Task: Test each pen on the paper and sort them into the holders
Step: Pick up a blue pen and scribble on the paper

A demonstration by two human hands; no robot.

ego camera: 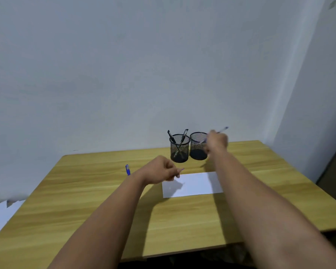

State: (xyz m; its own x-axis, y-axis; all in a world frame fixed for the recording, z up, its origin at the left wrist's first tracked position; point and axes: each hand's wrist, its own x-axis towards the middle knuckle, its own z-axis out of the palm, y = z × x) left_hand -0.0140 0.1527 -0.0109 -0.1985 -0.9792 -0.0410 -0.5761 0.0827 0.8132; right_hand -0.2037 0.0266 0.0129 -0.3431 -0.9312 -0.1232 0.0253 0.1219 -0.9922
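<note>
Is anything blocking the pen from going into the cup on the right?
Nothing visible does. The right hand holds the blue pen tilted at the right holder, whose open top looks free.

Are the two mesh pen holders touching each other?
Cannot tell. In the head view the left holder and right holder stand side by side, but any gap is unclear.

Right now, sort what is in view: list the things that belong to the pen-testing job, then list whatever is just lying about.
Belongs to the job:
- left black mesh holder with two black pens
- right black mesh holder
- blue pen in right hand
- white sheet of paper
- blue pen on the table
- small piece pinched in left hand

Lying about:
- white papers at the left edge
</note>
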